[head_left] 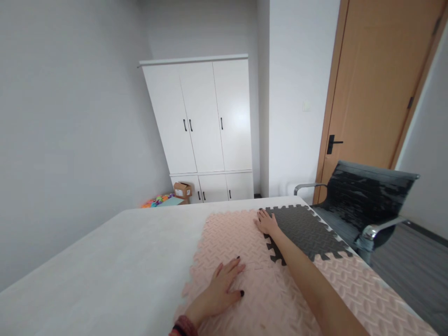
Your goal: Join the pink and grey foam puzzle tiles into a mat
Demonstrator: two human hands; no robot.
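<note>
Pink foam puzzle mats [227, 238] with a raised tread pattern lie on the white table [140, 252]. My left hand [223, 287] rests flat on the pink foam near me, fingers spread. Farther off, my right hand [266, 221] lies with its fingers stretched out where the far pink mat meets a dark grey foam puzzle mat [304, 226]. The toothed edges of these two mats lie side by side, and part of that seam is under my right hand and forearm. Another pink foam mat [364, 289] is at the near right, beyond my right forearm.
A black office chair [371, 196] with chrome armrests stands by the table's right edge. Behind the far edge are a white cabinet [210, 116], a cardboard box [182, 189] and colourful items [157, 200]. A wooden door [381, 84] is at the right.
</note>
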